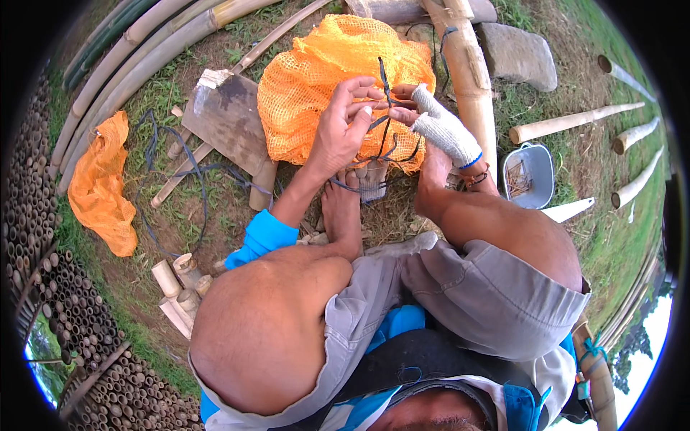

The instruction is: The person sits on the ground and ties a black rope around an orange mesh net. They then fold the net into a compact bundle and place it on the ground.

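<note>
An orange mesh sack (pixel 309 79) spread across the upper centre of the frame, before your bare feet, with a grey basin (pixel 548 176) of small sticks at right. Your left hand (pixel 343 126), bare, was loosely curled just above centre, thumb apart from its fingers; your right hand (pixel 440 128), in a white fingerless glove, met it there, though whether its fingertips pinched anything could not be told. Between them, a dark strip (pixel 384 79) rose over the sack, its upper end free; the tying appeared underway, the fastening left to finish.
</note>
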### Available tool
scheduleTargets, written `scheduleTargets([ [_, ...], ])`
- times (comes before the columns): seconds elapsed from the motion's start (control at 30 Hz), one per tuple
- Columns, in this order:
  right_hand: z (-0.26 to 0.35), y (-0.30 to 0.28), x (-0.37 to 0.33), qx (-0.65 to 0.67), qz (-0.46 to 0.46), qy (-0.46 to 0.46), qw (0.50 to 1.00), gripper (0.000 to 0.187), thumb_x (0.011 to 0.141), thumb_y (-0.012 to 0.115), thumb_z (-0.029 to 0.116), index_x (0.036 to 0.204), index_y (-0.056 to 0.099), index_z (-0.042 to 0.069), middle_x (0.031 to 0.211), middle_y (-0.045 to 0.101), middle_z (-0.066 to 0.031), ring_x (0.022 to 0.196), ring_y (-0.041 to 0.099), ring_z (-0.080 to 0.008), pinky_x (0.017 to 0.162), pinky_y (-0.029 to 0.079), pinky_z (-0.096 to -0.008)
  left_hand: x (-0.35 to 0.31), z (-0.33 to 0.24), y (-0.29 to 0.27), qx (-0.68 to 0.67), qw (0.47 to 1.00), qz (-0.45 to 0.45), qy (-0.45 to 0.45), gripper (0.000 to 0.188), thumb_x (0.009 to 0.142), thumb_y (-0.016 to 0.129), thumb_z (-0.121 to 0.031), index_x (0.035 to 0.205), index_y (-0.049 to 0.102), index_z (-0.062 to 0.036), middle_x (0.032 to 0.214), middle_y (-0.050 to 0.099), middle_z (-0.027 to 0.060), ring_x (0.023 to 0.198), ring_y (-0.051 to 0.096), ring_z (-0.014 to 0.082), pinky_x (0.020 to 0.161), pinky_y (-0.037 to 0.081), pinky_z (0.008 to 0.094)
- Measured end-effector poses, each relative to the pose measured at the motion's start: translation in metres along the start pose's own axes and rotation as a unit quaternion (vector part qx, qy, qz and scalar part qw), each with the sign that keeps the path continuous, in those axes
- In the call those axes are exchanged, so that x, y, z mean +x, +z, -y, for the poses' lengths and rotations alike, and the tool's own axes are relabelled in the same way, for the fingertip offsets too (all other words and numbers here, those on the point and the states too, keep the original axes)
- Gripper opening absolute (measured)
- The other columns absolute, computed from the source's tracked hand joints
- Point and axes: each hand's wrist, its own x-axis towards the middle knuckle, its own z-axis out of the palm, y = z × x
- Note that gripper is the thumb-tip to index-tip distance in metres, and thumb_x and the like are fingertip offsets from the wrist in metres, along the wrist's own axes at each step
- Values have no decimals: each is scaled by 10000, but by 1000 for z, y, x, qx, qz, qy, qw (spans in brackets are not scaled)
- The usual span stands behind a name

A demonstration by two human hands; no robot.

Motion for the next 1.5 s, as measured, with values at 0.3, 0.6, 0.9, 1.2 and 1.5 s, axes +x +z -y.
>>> scheduleTargets([
  [0.3,17,-45,-5,189,-133,-103,968,195,1135,564,189,1231,618,28,1095,692,-80,982,659,-164,879,505,-314,-6,-7,-22,397,910,77,86,620,922,816,-155,1477,556,-61,1332,665,162,1303,665,331,1081,526,445],
  [0.6,15,-138,-36,-31,-334,-148,930,225,1122,631,205,1274,661,41,897,621,13,820,558,-62,738,463,-249,12,-11,-57,465,866,-49,175,181,872,732,-8,1044,767,-52,1038,701,108,1083,671,321,913,551,446],
  [0.9,-12,-142,-20,71,-297,-93,948,310,1119,638,238,1341,629,22,862,596,24,741,534,-56,685,455,-220,-7,-42,-83,18,993,-114,40,145,1056,670,-78,1182,703,-14,1015,738,54,980,696,121,876,561,307],
  [1.2,0,-133,-20,435,-120,-148,880,540,1095,622,182,1581,464,9,1296,628,-122,1089,628,-216,778,513,-251,-14,-58,-78,70,997,-41,13,275,1125,641,-224,1271,728,-7,891,664,7,801,617,69,755,520,249],
  [1.5,3,-123,-35,567,-55,-221,792,599,1062,611,128,1615,416,2,1460,594,-192,1408,517,-376,926,562,-295,-5,-5,-12,311,945,102,-10,543,997,777,-275,1448,627,-10,1333,699,196,1235,695,351,1020,559,449],
])
